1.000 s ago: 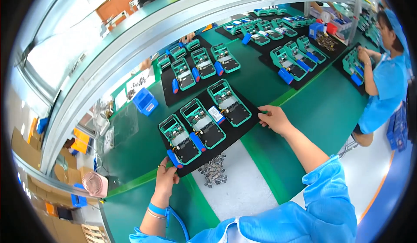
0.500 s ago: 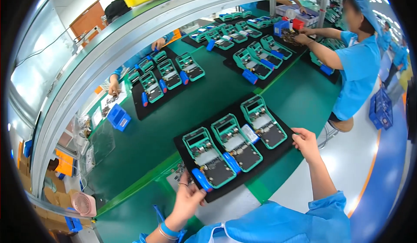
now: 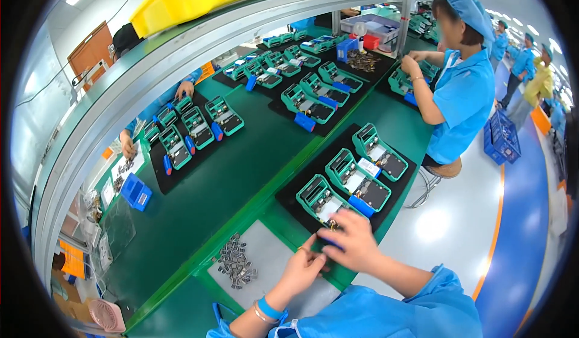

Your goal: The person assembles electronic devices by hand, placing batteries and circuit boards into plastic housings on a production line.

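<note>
Three green device housings with dark boards and blue battery packs lie on a black mat (image 3: 288, 200) in front of me. My right hand (image 3: 353, 244) reaches over the nearest housing (image 3: 321, 199), its fingers apart and slightly blurred, covering that housing's lower end. Under it a dark blue battery pack (image 3: 332, 243) shows in part. Close beside, at the mat's near corner, my left hand (image 3: 300, 271) has its fingers bent together; what they hold, if anything, is hidden. The middle housing (image 3: 357, 181) and far housing (image 3: 380, 152) stay untouched.
Small metal parts (image 3: 235, 264) lie heaped on a grey sheet (image 3: 265, 247) to my left. Across the green table are mats with more housings (image 3: 196, 127) and a blue bin (image 3: 136, 191). A co-worker (image 3: 461, 90) sits at right; another person's hands work at far left.
Both hands have left the mat's edges and come together at the nearest housing. The mat now sits farther right, and the heap of metal parts shows fully. The view has shifted.
</note>
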